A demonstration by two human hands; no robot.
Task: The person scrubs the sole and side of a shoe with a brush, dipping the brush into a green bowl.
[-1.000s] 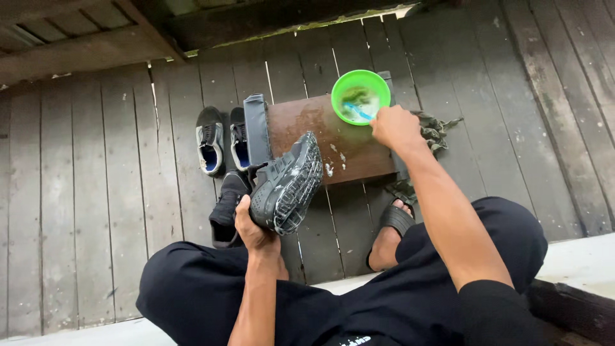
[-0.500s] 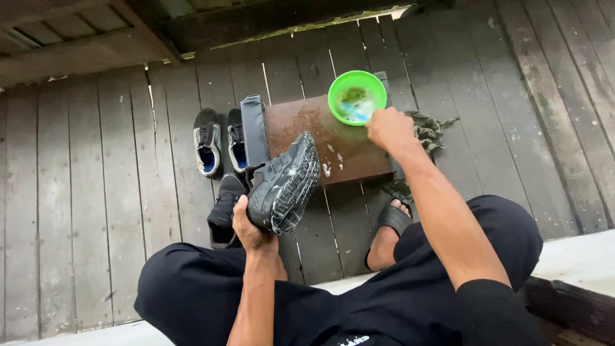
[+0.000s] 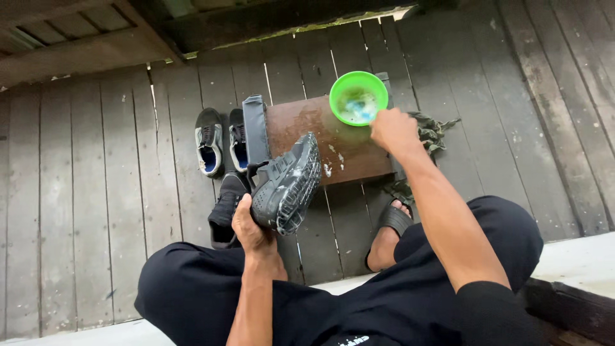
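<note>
My left hand (image 3: 251, 224) grips a black sneaker (image 3: 286, 184) by its heel, sole turned up and flecked with white suds. My right hand (image 3: 393, 131) reaches to the rim of a green bowl (image 3: 357, 97) with soapy water; it seems to hold a small brush dipped into the bowl, mostly hidden by the fingers. The bowl stands on a low brown wooden stool (image 3: 323, 138) in front of my knees.
A pair of grey-and-black shoes (image 3: 220, 141) lies left of the stool, another black shoe (image 3: 226, 208) below them. A crumpled green cloth (image 3: 432, 131) lies right of the stool. My sandalled foot (image 3: 389, 232) rests on the grey plank floor (image 3: 83, 192).
My right hand has stayed at the bowl's rim, shifting only slightly. The left hand keeps the sneaker in the same pose.
</note>
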